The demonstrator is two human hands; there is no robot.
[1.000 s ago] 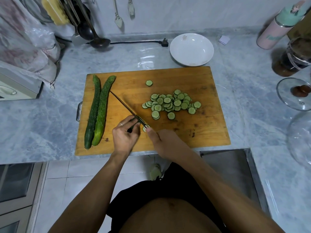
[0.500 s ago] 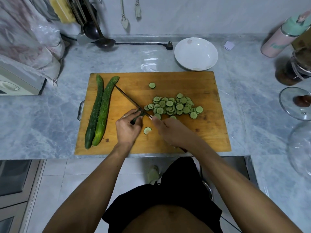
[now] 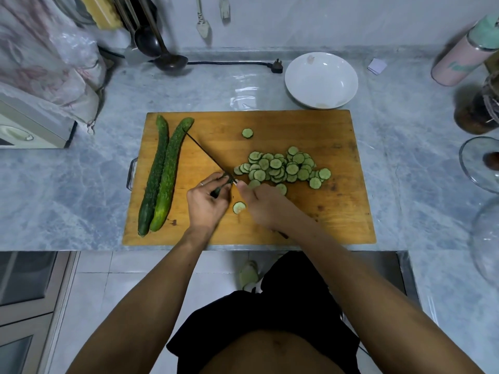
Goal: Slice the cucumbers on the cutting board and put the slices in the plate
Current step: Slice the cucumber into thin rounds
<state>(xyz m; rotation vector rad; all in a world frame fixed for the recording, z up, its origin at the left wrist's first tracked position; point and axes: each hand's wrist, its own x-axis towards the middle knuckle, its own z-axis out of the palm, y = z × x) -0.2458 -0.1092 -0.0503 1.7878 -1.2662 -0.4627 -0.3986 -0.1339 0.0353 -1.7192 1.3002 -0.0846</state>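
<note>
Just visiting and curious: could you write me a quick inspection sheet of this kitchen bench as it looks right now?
Surface: grey marbled stone counter carrying a rectangular wooden cutting board.
Job's things: two whole long green cucumbers lie side by side on the board's left; pile of round cucumber slices mid-board, with stray slices apart from it; white round plate behind the board holds no slices.
Clutter: pink bottle with mint cap, dark glass jar, dark ladle.
Hands: left hand pinches a small cucumber end; right hand holds the thin dark knife.
Cables: black cord and plug lying on the counter.
Surroundings: pale wall, hanging utensils, tiled floor below.
</note>
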